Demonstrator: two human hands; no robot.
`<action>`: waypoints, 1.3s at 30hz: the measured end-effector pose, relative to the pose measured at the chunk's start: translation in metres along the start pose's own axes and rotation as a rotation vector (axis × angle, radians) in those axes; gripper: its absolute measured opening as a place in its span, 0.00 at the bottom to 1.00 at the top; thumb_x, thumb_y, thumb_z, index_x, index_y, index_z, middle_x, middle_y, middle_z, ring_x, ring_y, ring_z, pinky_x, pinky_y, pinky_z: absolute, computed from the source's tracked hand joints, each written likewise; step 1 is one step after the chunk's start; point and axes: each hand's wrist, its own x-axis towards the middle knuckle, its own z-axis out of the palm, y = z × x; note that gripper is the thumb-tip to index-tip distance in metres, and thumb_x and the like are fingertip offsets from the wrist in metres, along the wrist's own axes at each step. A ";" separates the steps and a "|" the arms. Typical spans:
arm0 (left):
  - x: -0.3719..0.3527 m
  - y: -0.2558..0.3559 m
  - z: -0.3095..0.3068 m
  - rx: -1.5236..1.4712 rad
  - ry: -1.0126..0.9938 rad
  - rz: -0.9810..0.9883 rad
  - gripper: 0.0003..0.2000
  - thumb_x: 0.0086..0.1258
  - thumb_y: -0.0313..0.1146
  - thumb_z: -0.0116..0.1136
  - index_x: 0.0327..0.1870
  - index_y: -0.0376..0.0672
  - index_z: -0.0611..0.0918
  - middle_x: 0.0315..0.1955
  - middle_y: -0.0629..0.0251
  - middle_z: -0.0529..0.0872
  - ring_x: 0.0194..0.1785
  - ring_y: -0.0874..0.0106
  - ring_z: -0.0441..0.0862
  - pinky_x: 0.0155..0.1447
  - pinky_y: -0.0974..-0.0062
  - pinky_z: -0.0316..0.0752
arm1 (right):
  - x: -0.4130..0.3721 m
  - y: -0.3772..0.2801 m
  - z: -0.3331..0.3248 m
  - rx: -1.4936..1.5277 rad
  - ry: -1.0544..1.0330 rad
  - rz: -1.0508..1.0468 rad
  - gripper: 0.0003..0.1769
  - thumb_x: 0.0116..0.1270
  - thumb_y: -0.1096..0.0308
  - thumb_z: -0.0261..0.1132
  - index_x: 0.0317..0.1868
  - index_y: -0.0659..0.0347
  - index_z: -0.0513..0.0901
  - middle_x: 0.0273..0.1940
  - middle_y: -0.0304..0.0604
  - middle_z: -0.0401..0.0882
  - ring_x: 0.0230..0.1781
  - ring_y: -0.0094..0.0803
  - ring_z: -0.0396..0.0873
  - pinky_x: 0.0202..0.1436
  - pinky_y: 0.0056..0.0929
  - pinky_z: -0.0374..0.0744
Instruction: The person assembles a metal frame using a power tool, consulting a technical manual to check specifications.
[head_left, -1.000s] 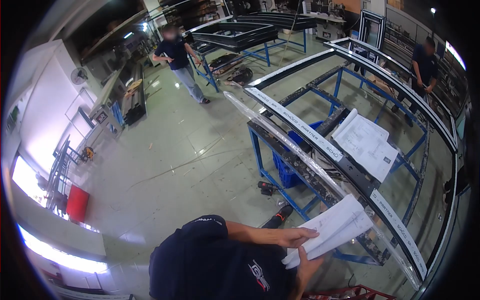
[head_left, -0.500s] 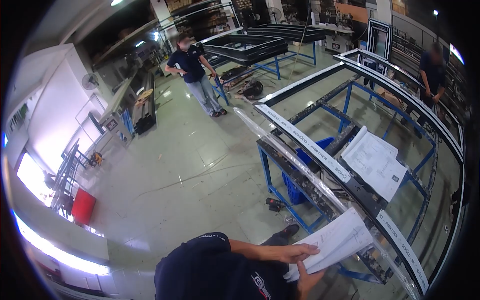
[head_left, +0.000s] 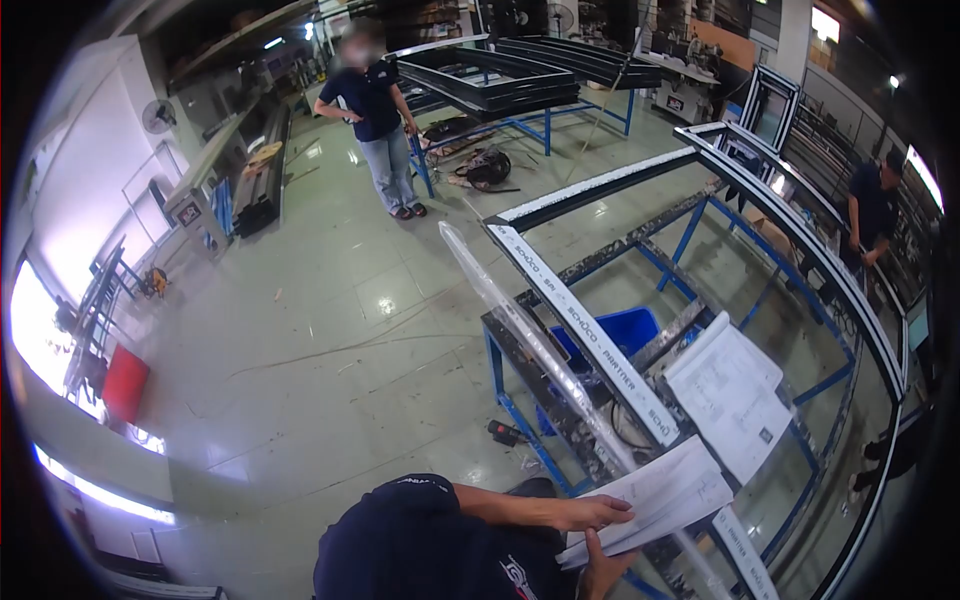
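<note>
Left hand (head_left: pixel 596 513) and right hand (head_left: pixel 604 566) both pinch the papers (head_left: pixel 668 492) at one end, probably leaving the rest readable, near the edge of the frame (head_left: pixel 585 327).

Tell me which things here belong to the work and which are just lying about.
Seemingly in use:
paper sheets, held by left hand and right hand
spread-out drawings
large frame with printed strip

Apparently lying about:
blue bin
tool on the floor
red panel
</note>
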 end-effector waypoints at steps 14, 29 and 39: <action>0.013 0.136 -0.010 0.068 -0.004 0.064 0.29 0.76 0.43 0.56 0.68 0.29 0.68 0.60 0.62 0.78 0.61 0.76 0.74 0.58 0.85 0.72 | 0.118 -0.020 0.053 -0.250 -0.140 -0.066 0.42 0.55 0.65 0.79 0.66 0.73 0.69 0.61 0.59 0.73 0.59 0.39 0.74 0.63 0.37 0.73; 0.085 0.161 -0.048 -0.016 -0.248 0.100 0.23 0.75 0.43 0.57 0.62 0.34 0.74 0.50 0.68 0.82 0.52 0.80 0.78 0.55 0.84 0.71 | 0.186 -0.012 0.049 -0.243 -0.023 0.093 0.36 0.63 0.61 0.74 0.65 0.73 0.70 0.57 0.53 0.76 0.53 0.37 0.75 0.56 0.36 0.76; 0.142 0.147 -0.088 0.629 0.066 0.457 0.19 0.75 0.43 0.57 0.53 0.33 0.81 0.41 0.70 0.85 0.43 0.81 0.76 0.49 0.78 0.72 | 0.204 0.001 0.049 -0.231 0.033 0.270 0.34 0.66 0.60 0.71 0.65 0.73 0.71 0.56 0.52 0.76 0.52 0.37 0.75 0.54 0.35 0.76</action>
